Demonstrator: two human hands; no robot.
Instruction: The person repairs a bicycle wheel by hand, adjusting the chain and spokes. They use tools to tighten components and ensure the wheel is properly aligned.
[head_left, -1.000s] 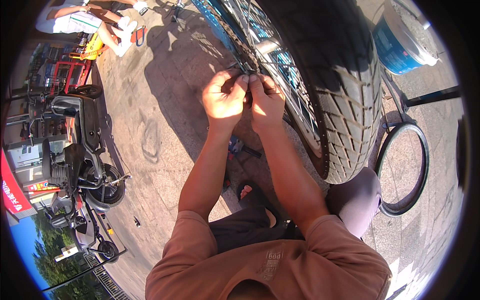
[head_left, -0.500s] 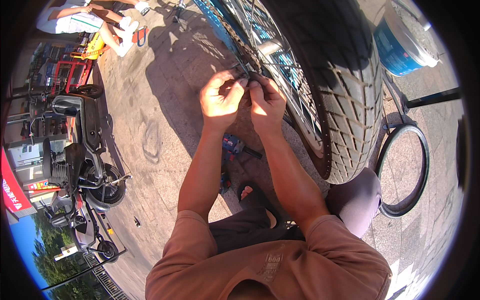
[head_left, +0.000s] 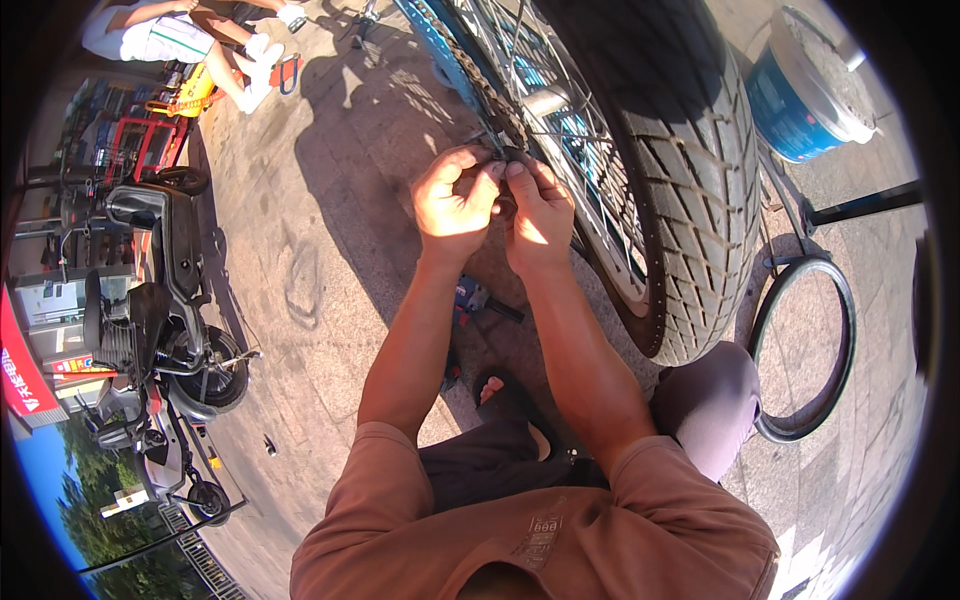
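Observation:
My left hand (head_left: 456,202) and my right hand (head_left: 540,212) meet beside the rear of a bicycle, thumbs and fingers pinched together. A small dark piece lies between their fingertips, too hidden to name. Just beyond the fingertips runs the bicycle chain (head_left: 470,68), next to a blue frame part (head_left: 430,38). To the right of my hands stands the spoked wheel with its wide, block-treaded tyre (head_left: 690,220). Under my forearms a blue and black power tool (head_left: 484,300) lies on the paving, partly covered by my left arm.
A blue and white bucket (head_left: 795,105) stands at the far right. Nearer lies a loose black tyre (head_left: 848,325). Parked electric scooters (head_left: 150,320) line the left side. A seated person (head_left: 180,40) is at the far left. My knee (head_left: 710,400) is close below the wheel.
Both hands have shifted slightly to the right, still pinched together near the chain. The whole view has moved a little; the bicycle wheel keeps its place beside them.

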